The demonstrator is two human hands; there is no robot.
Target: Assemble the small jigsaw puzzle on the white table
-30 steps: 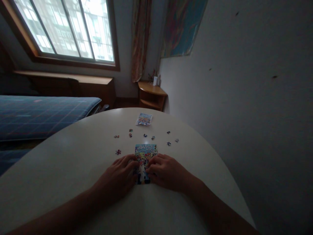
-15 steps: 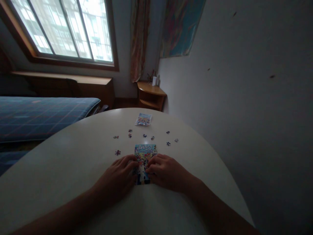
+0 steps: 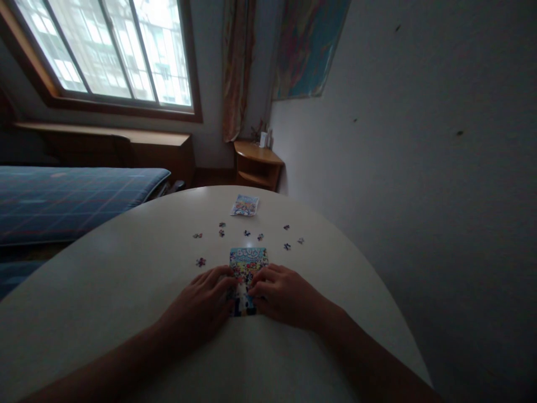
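A small, colourful jigsaw puzzle (image 3: 248, 258) lies flat on the white round table, with its picture and lettering facing up. My left hand (image 3: 208, 294) rests against its left side, fingers bent together and tips on the picture. From the right, my right hand (image 3: 280, 291) presses on the puzzle with its fingers curled in; whether a loose piece is under the fingertips is hidden. Beyond the puzzle, several loose puzzle pieces are scattered, among them one (image 3: 201, 262) near my left hand and another (image 3: 287, 246) farther to the right.
A picture packet or card (image 3: 245, 205) lies toward the far edge of the white table (image 3: 138, 268). A wall (image 3: 377, 184) runs along the right. Behind the table stand a wooden corner cabinet (image 3: 258, 154) and a bed with a plaid mattress (image 3: 79, 193).
The whole view has shifted very slightly. Both hands stay at the puzzle, and the loose pieces have not visibly moved on the table.
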